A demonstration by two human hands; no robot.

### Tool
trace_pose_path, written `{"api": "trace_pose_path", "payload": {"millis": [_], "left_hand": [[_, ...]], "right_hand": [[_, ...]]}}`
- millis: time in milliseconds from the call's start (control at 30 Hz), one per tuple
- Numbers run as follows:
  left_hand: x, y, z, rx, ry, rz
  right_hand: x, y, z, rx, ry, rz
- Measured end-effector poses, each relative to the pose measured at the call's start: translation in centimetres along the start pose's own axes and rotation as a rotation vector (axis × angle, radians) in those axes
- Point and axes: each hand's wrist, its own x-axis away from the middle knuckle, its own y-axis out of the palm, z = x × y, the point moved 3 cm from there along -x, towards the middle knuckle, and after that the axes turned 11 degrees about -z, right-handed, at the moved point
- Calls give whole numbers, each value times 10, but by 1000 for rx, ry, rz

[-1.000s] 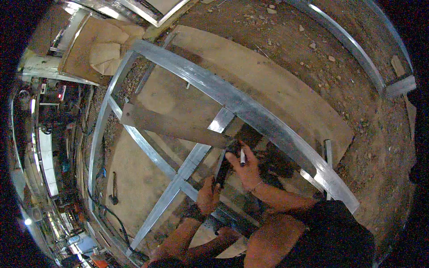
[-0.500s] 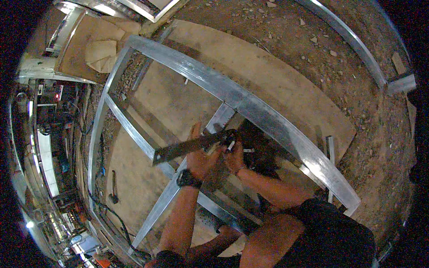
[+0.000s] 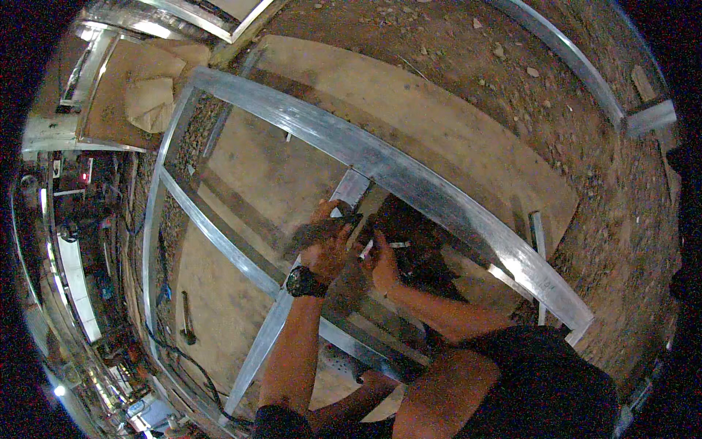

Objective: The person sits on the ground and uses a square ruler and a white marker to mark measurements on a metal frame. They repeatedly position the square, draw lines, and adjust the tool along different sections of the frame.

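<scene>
The left hand [image 3: 325, 254] has a dark blade [image 3: 302, 235] (blurred) in its grip above the scuffed, silvery metal frame [image 3: 292, 111]; the right hand [image 3: 384, 265] grips a slim white marker [image 3: 366, 250].

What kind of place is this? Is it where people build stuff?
Probably a metalworking workshop. There's a big, silvery, rectangular metal frame with crossbars, a dark, long-handled tool like a hammer, and rough brown dirt ground scattered with stones.
</scene>
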Motion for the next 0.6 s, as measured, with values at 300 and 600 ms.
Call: {"api": "trace_pose_path", "payload": {"millis": [300, 600], "left_hand": [[-2, 11, -15, -94, 47, -148], [-4, 18, -25, -112, 107, -179]], "right_hand": [[4, -15, -42, 301, -33, 60], [9, -23, -60, 303, -144, 112]]}}
